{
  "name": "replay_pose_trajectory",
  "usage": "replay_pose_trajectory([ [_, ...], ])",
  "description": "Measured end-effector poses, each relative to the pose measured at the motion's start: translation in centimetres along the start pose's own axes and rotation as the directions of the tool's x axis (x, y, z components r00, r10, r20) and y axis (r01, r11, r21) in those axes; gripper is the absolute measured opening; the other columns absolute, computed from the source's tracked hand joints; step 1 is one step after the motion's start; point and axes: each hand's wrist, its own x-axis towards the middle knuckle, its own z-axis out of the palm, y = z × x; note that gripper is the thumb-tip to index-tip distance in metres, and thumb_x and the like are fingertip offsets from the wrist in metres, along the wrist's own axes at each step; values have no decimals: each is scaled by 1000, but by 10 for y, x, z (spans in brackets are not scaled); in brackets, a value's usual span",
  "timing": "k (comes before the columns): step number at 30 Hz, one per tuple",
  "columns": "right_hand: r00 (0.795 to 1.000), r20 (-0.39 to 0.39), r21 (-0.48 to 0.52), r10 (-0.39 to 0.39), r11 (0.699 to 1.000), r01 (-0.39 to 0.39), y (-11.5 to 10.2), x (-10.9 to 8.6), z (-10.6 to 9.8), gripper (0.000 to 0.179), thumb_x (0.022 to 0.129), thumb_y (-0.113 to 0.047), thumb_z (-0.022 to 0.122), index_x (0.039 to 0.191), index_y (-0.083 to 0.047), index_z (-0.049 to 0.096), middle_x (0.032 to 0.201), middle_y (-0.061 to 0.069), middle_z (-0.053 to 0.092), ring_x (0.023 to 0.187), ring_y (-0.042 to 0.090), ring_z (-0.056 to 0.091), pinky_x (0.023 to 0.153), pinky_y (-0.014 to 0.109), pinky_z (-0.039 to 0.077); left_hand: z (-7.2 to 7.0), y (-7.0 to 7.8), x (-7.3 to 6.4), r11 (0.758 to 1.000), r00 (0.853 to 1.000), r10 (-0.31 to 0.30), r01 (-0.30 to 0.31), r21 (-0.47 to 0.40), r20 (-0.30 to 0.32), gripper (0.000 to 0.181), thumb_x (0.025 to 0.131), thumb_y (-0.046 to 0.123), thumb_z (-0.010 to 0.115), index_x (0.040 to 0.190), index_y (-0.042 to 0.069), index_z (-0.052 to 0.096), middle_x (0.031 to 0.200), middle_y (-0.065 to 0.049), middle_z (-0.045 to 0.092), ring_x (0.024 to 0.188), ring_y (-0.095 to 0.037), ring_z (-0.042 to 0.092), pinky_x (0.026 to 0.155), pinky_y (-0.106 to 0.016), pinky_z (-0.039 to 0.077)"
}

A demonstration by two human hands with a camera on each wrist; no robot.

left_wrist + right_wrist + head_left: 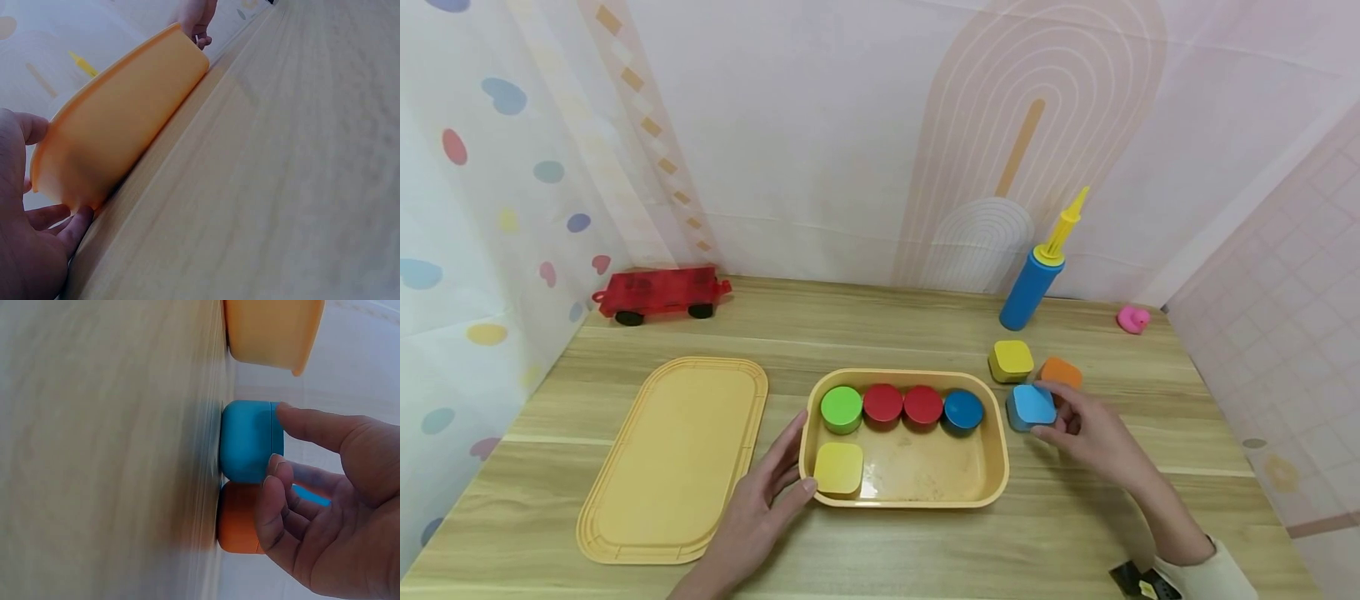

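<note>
In the head view my left hand [767,492] grips the left end of a yellow-orange plastic bin [925,504], thumb at the rim and fingers around the end wall. Inside the bin, a green round tub [842,408], two red ones [883,404] and a dark blue one [962,411] line the back; a yellow square tub [839,468] sits front left. Right of the bin, my right hand [1093,433] pinches a light blue square tub [1032,407] between thumb and fingers. In the right wrist view this blue tub [247,440] stands on the table beside an orange tub [239,519].
A yellow square tub [1011,361] stands behind the blue one. A flat yellow lid [677,458] lies left of the bin. Along the back are a red toy wagon [658,292], a blue and yellow hand pump [1033,283] and a pink duck [1132,319].
</note>
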Motion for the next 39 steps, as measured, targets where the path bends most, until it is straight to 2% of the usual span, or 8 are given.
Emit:
replay_pose_trajectory([
  [7,1000,-10,-11,5,1000,-6,0,-3,1,53,94,-1,88,141,3,64,89,2,62,76,16,57,61,22,54,0,0,0,1000,1000,7,-7,2,-4,75,110,3,66,176,21,35,173,-21,43,147,-9,56,116,-16,51],
  [17,1000,0,-15,22,1000,-22,0,-4,1,61,94,-3,89,147,8,62,92,3,63,79,17,58,63,21,55,1,0,0,1000,1000,9,-9,-2,-1,75,111,3,66,176,20,34,175,-20,41,148,-6,55,116,-16,51],
  [29,1000,2,-37,19,999,-18,0,-5,2,56,92,0,90,141,7,66,90,2,63,79,16,57,63,21,52,0,1,0,1000,1000,8,-8,-2,-1,74,110,3,66,176,19,35,174,-20,42,148,-9,56,116,-17,51],
  [39,998,-50,-37,35,999,-37,-4,-7,0,53,89,-3,92,136,7,69,87,2,62,79,17,59,62,22,53,0,0,0,1000,1000,13,-13,-1,0,75,110,2,66,176,17,34,174,-22,42,148,-10,56,116,-17,51],
])
